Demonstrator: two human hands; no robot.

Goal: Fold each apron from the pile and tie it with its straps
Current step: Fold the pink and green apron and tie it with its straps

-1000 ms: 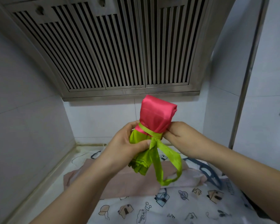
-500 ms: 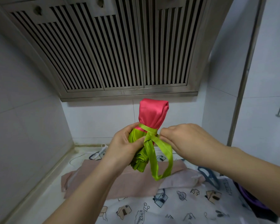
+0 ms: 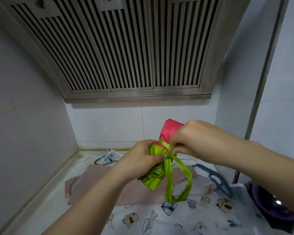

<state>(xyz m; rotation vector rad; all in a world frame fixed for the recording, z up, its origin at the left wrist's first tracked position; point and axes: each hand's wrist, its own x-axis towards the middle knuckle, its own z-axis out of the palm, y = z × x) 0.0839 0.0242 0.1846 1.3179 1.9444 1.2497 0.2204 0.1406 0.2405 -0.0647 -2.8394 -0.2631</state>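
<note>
A rolled apron [image 3: 155,177], pink at its upper end and lime green at its lower end, is held in the air above the counter. My left hand [image 3: 143,158] grips the green part of the roll from the left. My right hand [image 3: 193,141] covers part of the pink end and pinches the green strap [image 3: 170,177] where it crosses the roll. The strap wraps round the roll's middle and hangs down in a long loop. Below lie a flat pink-beige apron [image 3: 109,187] and a white apron with little house prints [image 3: 176,217].
A steel range hood [image 3: 117,48] hangs overhead. White tiled walls close the corner at left and back. A vertical metal pipe [image 3: 261,82] runs down at right. A dark purple bowl [image 3: 270,206] sits at the counter's right edge.
The bundle has dropped lower and tilted, pink end to the right. My right hand has moved over the pink end and onto the strap crossing. The view has tipped upward.
</note>
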